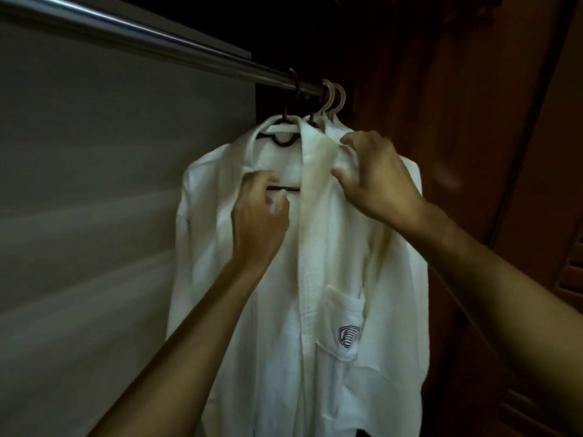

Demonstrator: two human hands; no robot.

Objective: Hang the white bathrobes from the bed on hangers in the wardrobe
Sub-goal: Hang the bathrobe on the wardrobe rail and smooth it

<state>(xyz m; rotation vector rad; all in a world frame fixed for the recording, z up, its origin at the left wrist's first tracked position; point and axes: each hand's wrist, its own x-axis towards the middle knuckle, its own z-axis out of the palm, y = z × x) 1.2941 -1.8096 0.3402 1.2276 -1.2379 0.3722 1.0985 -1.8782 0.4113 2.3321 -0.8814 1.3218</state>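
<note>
Two bare forearms reach up and forward from the lower part of the frame, the left rising from the bottom left, the right coming in from the right edge. The left hand (262, 212) shows its back to the camera, wrist straight, fingers curled inward and pinching the left front edge of a robe (284, 310). The right hand (375, 175) sits slightly higher, its wrist bent, fingers and thumb curled round a fold of the robe's collar. The hands are near each other but apart.
</note>
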